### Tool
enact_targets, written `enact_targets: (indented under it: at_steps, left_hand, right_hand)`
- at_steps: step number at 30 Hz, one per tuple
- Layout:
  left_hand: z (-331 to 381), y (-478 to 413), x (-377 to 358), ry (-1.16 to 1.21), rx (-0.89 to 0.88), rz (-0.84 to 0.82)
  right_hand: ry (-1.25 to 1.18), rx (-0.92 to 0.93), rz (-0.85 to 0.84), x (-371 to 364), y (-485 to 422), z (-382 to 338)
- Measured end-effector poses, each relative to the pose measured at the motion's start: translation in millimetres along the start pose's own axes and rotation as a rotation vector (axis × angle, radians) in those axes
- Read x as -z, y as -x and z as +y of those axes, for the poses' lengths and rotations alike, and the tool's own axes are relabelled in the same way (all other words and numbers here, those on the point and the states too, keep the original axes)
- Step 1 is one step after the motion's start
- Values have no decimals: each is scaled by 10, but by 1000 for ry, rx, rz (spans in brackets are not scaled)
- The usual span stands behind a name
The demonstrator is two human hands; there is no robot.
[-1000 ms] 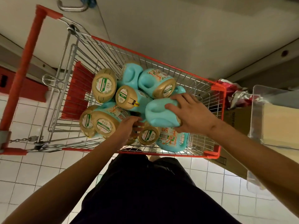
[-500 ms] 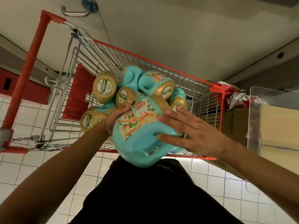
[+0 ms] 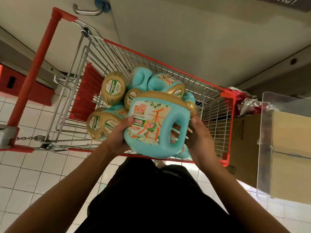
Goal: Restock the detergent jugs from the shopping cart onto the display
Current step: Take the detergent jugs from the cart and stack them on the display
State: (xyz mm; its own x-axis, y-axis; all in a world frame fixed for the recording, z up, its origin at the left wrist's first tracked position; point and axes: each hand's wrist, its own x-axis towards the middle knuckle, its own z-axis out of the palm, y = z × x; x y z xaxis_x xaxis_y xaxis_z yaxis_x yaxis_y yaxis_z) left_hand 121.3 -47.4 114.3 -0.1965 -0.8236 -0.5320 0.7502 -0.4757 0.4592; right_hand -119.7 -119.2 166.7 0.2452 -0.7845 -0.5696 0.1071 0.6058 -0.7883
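The held jug (image 3: 151,128), teal with a gold cap and a big label reading "Liby", hangs over the near side of the shopping cart (image 3: 151,60). It is lifted clear of the basket and tipped so that its label faces up and its cap points toward the cart's far side. Its moulded handle is turned toward the cart's front end. The left hand (image 3: 117,140) grips the edge of the jug away from the handle, with the thumb pressed on the label and the fingers curled underneath, out of sight. The right hand (image 3: 200,137) cups the handle side, the thumb lying along the handle's outer edge and the fingers wrapped behind the jug.

Inside the cart the other jugs (image 3: 141,78) lie heaped around the middle of the basket, several showing their gold caps (image 3: 113,87). The red seat flap (image 3: 85,95) stands at the cart's handle end, just inside the red push handle (image 3: 33,68). Just beyond the cart's front end sits a cardboard box (image 3: 244,145), with a clear plastic panel (image 3: 265,140) on its further side. White floor tiles (image 3: 33,174) lie under and around the cart. Past its far side hangs a pale door with a metal lever handle (image 3: 87,11). At the cart's near side is the person's black clothing (image 3: 151,199).
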Motion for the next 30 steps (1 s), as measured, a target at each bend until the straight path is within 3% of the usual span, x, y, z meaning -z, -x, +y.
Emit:
enact_targets:
  at_steps: [3,6,10,17,30]
  left_hand:
    - [-52,24,-23,-42,52,8]
    - [-82,15,-19,-117,114,-9]
    - [-111,-94,-81,-150,134,31]
    - [-315,-271,-278,-252,122,170]
    - [-904,-476,-1186,-557,268,12]
  right_hand:
    - [-8,-48,-5,-41,40,74]
    - [199,40,55,-1,86,133]
    - [280,100,72,116,129,189]
    - [152,133,229,154,245,338]
    - [-80,170,511,1016,995,617]
